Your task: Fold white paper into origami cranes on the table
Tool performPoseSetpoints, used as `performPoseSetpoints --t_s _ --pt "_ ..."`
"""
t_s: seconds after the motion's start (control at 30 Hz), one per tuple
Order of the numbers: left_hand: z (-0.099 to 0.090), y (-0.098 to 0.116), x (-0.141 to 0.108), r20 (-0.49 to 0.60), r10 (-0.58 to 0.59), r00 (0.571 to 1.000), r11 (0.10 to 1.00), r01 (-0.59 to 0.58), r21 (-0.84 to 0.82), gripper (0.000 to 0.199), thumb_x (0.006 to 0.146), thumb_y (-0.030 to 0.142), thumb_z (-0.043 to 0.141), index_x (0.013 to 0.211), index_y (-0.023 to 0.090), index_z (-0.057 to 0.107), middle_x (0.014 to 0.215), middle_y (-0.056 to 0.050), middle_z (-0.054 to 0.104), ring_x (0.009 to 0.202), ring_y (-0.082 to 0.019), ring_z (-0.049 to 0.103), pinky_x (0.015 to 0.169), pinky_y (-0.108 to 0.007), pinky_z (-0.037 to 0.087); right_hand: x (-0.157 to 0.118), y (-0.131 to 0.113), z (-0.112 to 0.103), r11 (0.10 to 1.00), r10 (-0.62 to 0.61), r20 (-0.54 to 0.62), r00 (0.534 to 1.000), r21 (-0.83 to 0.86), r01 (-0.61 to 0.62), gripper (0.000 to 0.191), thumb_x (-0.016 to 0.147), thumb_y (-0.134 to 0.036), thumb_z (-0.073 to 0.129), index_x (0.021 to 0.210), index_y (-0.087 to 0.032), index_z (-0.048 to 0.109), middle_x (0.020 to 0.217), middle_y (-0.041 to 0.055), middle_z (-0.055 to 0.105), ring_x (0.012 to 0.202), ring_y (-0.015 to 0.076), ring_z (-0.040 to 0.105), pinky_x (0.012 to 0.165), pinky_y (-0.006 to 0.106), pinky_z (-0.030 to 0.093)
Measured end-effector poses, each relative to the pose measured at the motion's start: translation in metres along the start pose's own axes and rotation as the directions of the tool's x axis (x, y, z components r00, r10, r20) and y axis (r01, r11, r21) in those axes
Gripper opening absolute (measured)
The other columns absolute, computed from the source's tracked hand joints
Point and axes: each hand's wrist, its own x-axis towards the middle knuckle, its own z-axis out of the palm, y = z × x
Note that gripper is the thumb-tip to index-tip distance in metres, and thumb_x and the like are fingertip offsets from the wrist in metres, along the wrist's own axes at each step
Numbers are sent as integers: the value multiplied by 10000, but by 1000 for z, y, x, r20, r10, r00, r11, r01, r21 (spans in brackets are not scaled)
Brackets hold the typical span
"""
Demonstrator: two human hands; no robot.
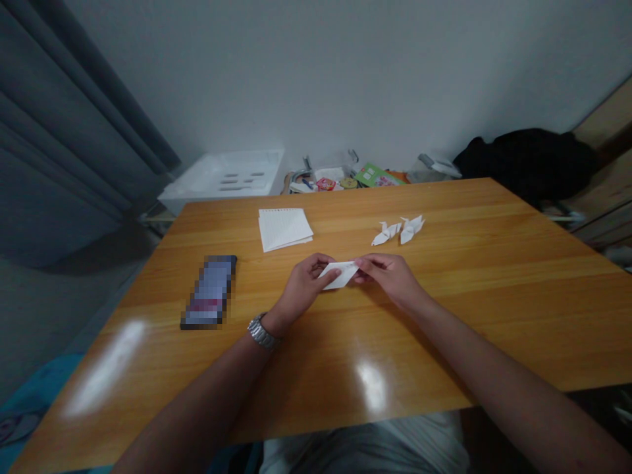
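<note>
Between my two hands is a small piece of folded white paper [340,275], held just above the wooden table. My left hand [309,283] pinches its left side, thumb on top and fingers behind. At the upper right corner, my right hand [390,273] grips the paper between thumb and fingers. Beyond my right hand stand two folded paper cranes, a left one [386,233] and a right one [411,229]. Past my left hand lies a small stack of lined paper sheets [285,229] with a torn perforated edge.
A phone [210,291], its screen blurred out, lies on the left of the wooden table [494,276]. Behind the table are a white plastic tray [222,174], a green booklet [378,176] among small items, and a black cloth heap [528,161]. A grey curtain hangs at left.
</note>
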Motion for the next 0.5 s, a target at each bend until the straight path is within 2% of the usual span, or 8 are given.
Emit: performPoseSetpoints --t_s 0.13,0.27,0.4,0.5 --pt "0 -1 1 -24 -16 1000 999 15 -42 343 784 389 785 989 142 663 966 -74 732 868 -183 692 760 -286 566 1 2 0 999 -5 -3 1000 38 5 342 762 -503 786 866 -178 772 829 49 744 724 165 693 738 331 610" --pt "-1 -1 1 -45 -7 999 999 5 -36 336 783 386 788 975 144 655 952 -71 733 860 -186 697 742 -286 576 1 5 1 999 -28 11 1000 16 27 326 788 -495 763 879 -182 756 824 45 737 731 172 688 741 335 600" --pt "0 3 -1 -48 25 999 998 -23 55 315 798 385 773 952 146 638 907 -60 725 811 -176 690 714 -275 563 0 3 1 993 -70 75 995 -93 77 309 804 -463 756 943 -187 753 882 55 754 767 184 690 749 325 570" --pt "3 8 -4 -12 49 999 986 -47 160 297 818 397 755 938 146 649 868 -49 717 781 -164 674 678 -249 533 -2 2 1 969 -100 116 988 -212 123 306 816 -444 746 979 -184 753 945 67 763 814 202 694 761 324 547"
